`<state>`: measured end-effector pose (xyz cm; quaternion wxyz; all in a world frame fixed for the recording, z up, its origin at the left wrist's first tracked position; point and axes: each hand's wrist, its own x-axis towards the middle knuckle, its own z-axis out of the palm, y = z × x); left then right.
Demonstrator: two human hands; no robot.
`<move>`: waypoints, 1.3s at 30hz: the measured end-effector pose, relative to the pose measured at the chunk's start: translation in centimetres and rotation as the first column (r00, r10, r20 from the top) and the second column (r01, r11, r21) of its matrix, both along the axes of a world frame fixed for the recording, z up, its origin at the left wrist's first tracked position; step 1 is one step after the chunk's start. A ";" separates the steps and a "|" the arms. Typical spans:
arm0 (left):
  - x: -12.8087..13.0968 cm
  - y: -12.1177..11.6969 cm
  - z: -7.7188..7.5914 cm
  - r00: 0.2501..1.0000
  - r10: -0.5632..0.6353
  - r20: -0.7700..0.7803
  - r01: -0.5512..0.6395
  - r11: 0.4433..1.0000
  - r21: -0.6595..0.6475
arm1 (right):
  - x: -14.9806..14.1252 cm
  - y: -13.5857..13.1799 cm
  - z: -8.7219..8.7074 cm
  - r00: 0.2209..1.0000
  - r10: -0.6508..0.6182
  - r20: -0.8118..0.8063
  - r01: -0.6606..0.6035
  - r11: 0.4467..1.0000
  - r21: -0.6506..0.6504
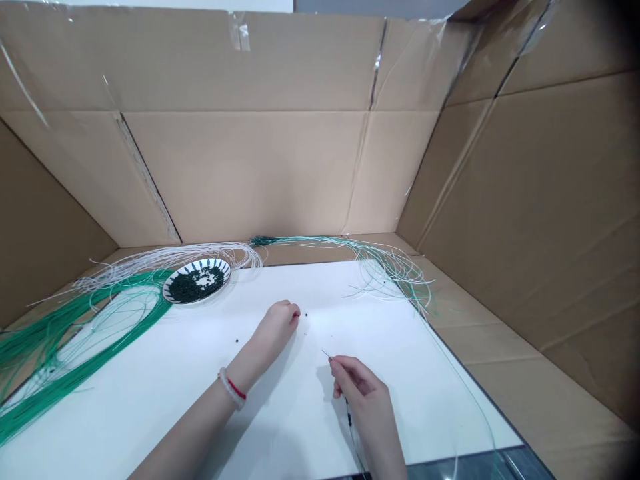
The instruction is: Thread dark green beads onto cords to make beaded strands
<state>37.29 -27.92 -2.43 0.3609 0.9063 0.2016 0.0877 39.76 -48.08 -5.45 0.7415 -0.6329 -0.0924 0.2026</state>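
My left hand rests on the white table top with its fingers pinched together, and a tiny dark bead shows at the fingertips. My right hand pinches a thin thread or wire whose tip points up and left; several dark beads hang on it below my fingers. A loose dark bead lies just right of my left hand, another to its left. A small patterned dish full of dark green beads sits at the back left.
Bundles of green strands and white strands lie across the left side. More thin strands fan out at the back right. Tall cardboard walls enclose the table on three sides.
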 end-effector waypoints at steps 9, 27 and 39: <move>-10.0 -1.0 4.2 0.955 0.206 0.213 -0.013 0.748 -0.664 | -4.4 2.5 5.8 0.994 0.055 0.098 -0.065 0.993 0.103; -21.5 -0.7 1.9 0.804 0.494 0.332 0.102 0.435 -0.895 | -15.5 8.2 8.2 0.921 0.143 0.362 -0.154 0.988 0.000; -22.6 -1.6 3.8 0.782 0.487 0.388 0.068 0.553 -0.831 | -16.3 7.5 9.0 0.915 0.159 0.370 -0.167 0.986 -0.012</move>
